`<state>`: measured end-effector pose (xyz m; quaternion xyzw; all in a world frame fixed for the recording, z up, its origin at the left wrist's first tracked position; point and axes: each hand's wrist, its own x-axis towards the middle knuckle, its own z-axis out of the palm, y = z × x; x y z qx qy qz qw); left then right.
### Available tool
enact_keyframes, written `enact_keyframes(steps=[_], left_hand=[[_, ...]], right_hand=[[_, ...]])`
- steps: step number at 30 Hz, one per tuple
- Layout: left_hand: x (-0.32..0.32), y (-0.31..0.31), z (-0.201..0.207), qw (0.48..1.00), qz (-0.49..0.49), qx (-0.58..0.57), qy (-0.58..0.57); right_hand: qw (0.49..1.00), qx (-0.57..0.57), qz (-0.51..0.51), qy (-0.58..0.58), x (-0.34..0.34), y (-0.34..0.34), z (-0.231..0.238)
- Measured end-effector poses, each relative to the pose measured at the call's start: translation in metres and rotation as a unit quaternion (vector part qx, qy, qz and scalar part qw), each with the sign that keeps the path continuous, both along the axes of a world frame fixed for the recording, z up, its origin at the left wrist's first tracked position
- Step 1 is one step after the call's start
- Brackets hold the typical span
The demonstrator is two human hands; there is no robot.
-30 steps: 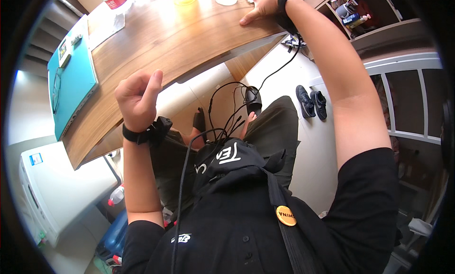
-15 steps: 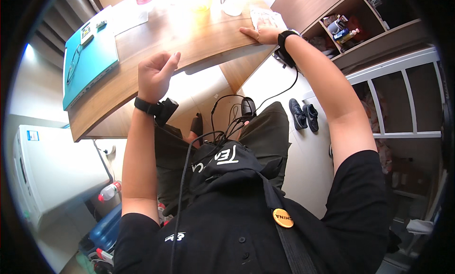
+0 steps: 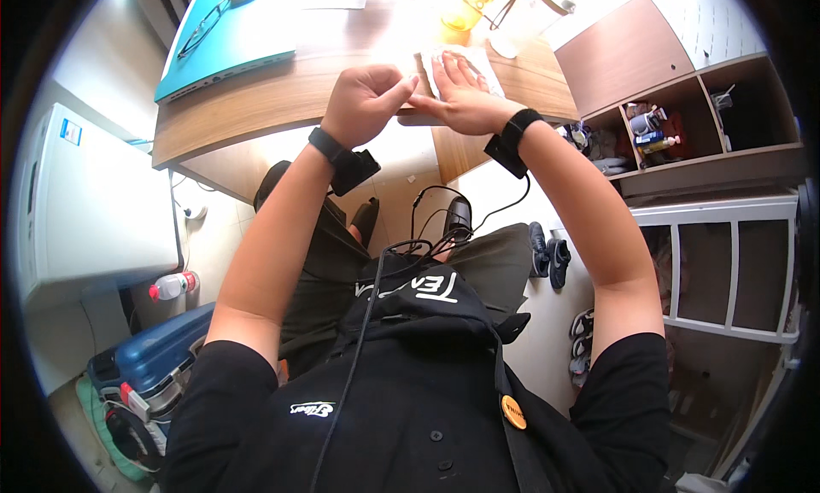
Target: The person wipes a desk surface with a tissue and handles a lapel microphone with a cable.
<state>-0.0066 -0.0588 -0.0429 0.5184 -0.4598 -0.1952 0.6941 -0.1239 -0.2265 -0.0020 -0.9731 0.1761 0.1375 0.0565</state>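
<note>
My right grip [image 3: 465, 100] is spread wide, palm down, the fingers fanned over a white cloth [image 3: 489, 73] and pressing on it without pinching it. My left grip [image 3: 366, 107] is clenched into a loose fist, the thumb sticking out toward my right thumb; I see nothing in it. The two thumbs are close together, but I cannot tell whether they touch.

The cloth lies near the front edge of the bench, toward its right end, flattened and creased, mostly under my right hand. Its white runs into the glare, so I cannot tell whether it is fabric or tissue.

The bench [image 3: 224, 128] is wood-grained with a curved front edge, its middle washed out by light. Beyond its right end stands a cabinet [image 3: 675, 173] with packed cubbyholes; at far left is a white appliance [image 3: 107, 194]. A white rack [image 3: 730, 332] stands to my right, a blue suitcase [image 3: 158, 356] low on my left. A teal laptop [image 3: 226, 49] lies closed on the bench's left part. Dark shoes [image 3: 558, 264] sit on the floor by my right knee. A red-capped bottle [image 3: 178, 285] lies on its side above the suitcase, and glasses [image 3: 205, 30] rest on the laptop.
</note>
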Motion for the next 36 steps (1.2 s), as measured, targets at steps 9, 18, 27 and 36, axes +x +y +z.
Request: enact_keyframes(steps=[9,18,27,36], left_hand=[[0.003,0.000,0.008,0.991,-0.008,-0.017,0.131],[-0.001,-0.003,0.010,0.992,0.019,0.003,0.121],[-0.002,-0.008,0.015,0.993,0.015,0.021,0.116],[-0.003,-0.012,0.013,0.978,0.040,0.003,0.204]], right_hand=[[0.991,-0.125,0.043,-0.008,0.060,-0.017,-0.017],[0.989,-0.141,0.028,0.016,0.112,-0.007,-0.003],[0.993,-0.120,0.012,-0.019,0.130,-0.018,-0.007],[0.991,-0.120,0.011,-0.055,0.098,-0.013,-0.018]])
